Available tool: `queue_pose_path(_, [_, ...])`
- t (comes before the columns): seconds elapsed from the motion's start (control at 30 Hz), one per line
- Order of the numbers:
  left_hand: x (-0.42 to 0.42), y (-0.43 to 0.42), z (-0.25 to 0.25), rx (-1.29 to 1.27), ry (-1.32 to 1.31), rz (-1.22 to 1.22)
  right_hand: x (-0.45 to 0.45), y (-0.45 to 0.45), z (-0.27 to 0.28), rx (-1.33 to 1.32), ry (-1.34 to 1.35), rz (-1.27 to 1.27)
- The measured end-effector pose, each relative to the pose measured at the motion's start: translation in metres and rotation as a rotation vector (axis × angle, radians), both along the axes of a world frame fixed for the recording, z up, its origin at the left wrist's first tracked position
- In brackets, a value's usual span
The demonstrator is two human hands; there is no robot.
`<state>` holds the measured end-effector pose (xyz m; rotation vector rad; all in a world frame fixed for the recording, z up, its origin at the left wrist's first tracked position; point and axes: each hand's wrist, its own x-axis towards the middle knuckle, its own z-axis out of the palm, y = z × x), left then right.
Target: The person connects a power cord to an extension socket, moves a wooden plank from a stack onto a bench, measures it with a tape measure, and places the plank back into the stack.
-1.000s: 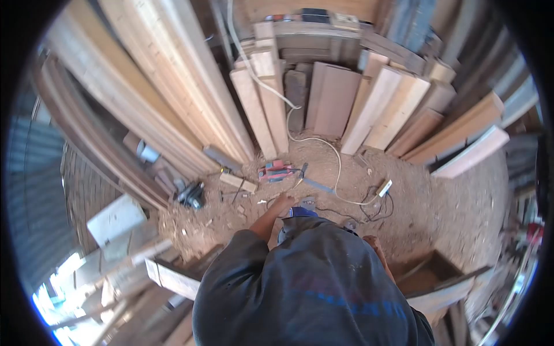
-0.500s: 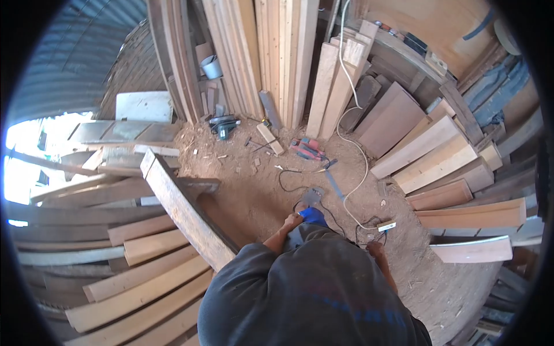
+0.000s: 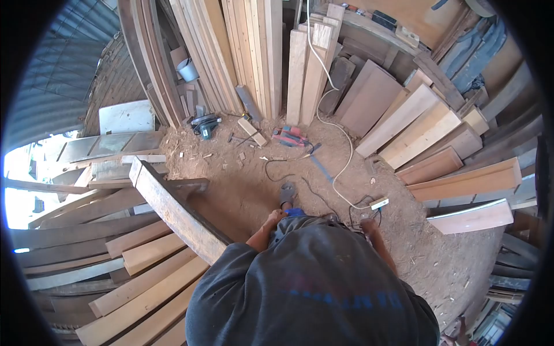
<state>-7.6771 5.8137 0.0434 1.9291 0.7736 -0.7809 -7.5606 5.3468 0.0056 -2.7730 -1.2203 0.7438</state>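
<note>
Far left, at 8 o'clock from mid-view, there's a long weathered board (image 3: 173,207) slanting down toward the person's left sleeve (image 3: 222,271). A dark power saw (image 3: 205,127) sits on the dirt at 10, then a wood block (image 3: 252,132) at 11. Left hand (image 3: 274,218) is at 6, bent in by some blue fabric (image 3: 295,212); can't tell if it's gripping anything. A red power tool (image 3: 290,137) lies just past 12. Right hand (image 3: 370,225) hangs low at 4, and its fingers are too small to read, so no clue there either. The white power strip (image 3: 379,203) is right near it, between 3 and 4.
</note>
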Motion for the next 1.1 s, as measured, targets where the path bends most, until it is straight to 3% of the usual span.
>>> queue_pose_path(0.13, [0.022,0.010,-0.021,0.029,-0.071,-0.075,-0.011,0.015,-0.021,-0.015,0.065,0.057])
queue_pose_path(0.23, [0.040,0.014,-0.001,0.093,-0.116,-0.070,-0.020,0.033,-0.015,0.042,0.131,-0.076])
queue_pose_path(0.3, [0.049,0.021,0.005,0.080,-0.107,-0.123,-0.018,0.042,-0.004,0.206,0.334,-0.361])
queue_pose_path(0.37, [0.055,0.028,0.007,0.000,-0.052,-0.225,-0.012,0.049,0.001,0.253,0.329,-0.320])
queue_pose_path(0.43, [0.052,0.032,0.005,-0.033,-0.091,-0.209,0.000,0.052,0.002,0.180,0.107,0.043])
queue_pose_path(0.53, [0.038,0.034,-0.007,-0.031,-0.137,-0.160,0.007,0.053,-0.015,-0.099,0.089,0.042])
queue_pose_path(0.63, [0.020,0.034,-0.027,0.014,-0.155,-0.097,0.020,0.061,0.028,-0.014,0.282,-0.380])
queue_pose_path(0.73, [0.004,0.028,-0.027,-0.004,-0.145,-0.043,0.017,0.058,0.025,0.218,0.466,-0.898])
queue_pose_path(0.83, [0.002,0.019,-0.007,-0.012,-0.079,-0.053,0.002,0.036,0.000,0.260,0.361,-0.622])
queue_pose_path(0.93, [0.005,0.013,-0.010,0.021,-0.027,-0.183,-0.008,0.046,0.012,0.060,0.455,-0.640])
queue_pose_path(1.03, [0.018,0.006,-0.014,0.036,0.021,-0.296,-0.037,0.055,0.022,0.138,0.249,-0.734])
queue_pose_path(1.1, [0.030,-0.006,0.003,0.117,0.035,-0.391,-0.054,0.051,0.007,-0.045,0.205,-0.369])
